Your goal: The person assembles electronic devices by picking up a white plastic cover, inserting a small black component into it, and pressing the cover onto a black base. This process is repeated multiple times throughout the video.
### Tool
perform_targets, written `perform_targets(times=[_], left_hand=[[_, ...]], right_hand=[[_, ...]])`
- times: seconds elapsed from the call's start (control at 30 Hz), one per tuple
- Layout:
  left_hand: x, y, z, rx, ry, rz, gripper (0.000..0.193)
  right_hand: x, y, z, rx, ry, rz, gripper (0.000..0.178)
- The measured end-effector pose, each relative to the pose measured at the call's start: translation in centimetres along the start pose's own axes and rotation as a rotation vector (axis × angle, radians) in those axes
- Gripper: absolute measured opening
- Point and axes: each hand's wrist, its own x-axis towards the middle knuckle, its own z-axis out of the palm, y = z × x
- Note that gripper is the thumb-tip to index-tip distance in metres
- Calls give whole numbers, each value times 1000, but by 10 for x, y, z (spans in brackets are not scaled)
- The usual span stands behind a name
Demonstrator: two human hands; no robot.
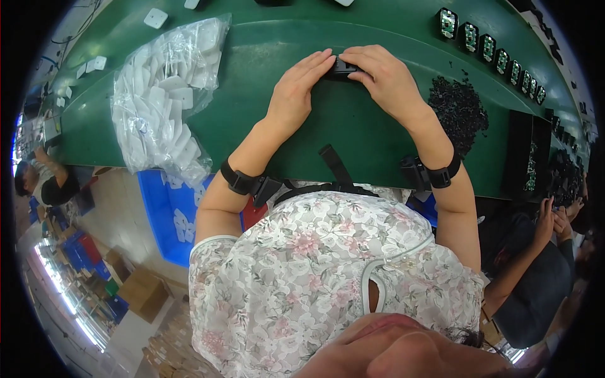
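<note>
"Where's the black plastic case point(342, 67)?"

"Between the two hands, at the fingertips. The right hand point(383, 77) grips one end, fingers on the far side and thumb on the near side. The left hand point(295, 88) touches the other end. I can't tell if it squeezes or just pushes."

"What could go wrong?"

"If one hand pushes harder, I think the case could twist and pop out onto the green counter point(359, 142). Pushing it crooked might crack it, too."

"And that pile of little black parts point(458, 113)?"

"It's right of the right hand, just beside that forearm. A quick swing of the arm could scatter it."

"What about the bag of white plates point(161, 104)?"

"It's left of the left hand, and its near end pokes over the edge. A bumping elbow could make it slide off."
</note>
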Motion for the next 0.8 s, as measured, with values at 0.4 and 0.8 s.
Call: perform_targets(times=[0.4, 0.8], left_hand=[[-2, 34, -12, 338, -97, 143, 49], [18, 19, 7, 352, 73, 165, 46]], right_hand=[[-18, -11, -17, -263, 52, -141, 42], [16, 10, -34, 392, -177, 318, 30]])
